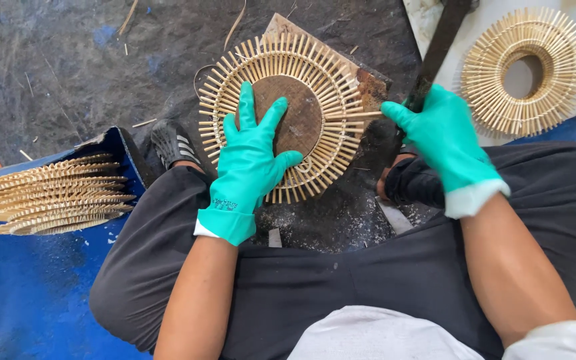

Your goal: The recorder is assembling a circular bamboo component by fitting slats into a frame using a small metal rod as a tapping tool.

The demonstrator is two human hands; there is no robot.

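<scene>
A round ring of radiating bamboo sticks [328, 80] lies on a worn wooden block [368, 83] between my knees. My left hand [251, 157], in a teal glove, presses flat on the ring's lower left side and its brown disc centre [301, 110]. My right hand [445, 137], also gloved in teal, is closed around the handle of a long dark blade [438, 50] that slants up to the right of the ring. Its index finger points toward the ring's right edge.
A stack of similar bamboo rings [55, 193] sits on a blue surface at left. Another finished ring [525, 70] lies on a white board at upper right. Dark sheeting with bamboo scraps covers the ground. My black shoe [171, 143] rests left of the block.
</scene>
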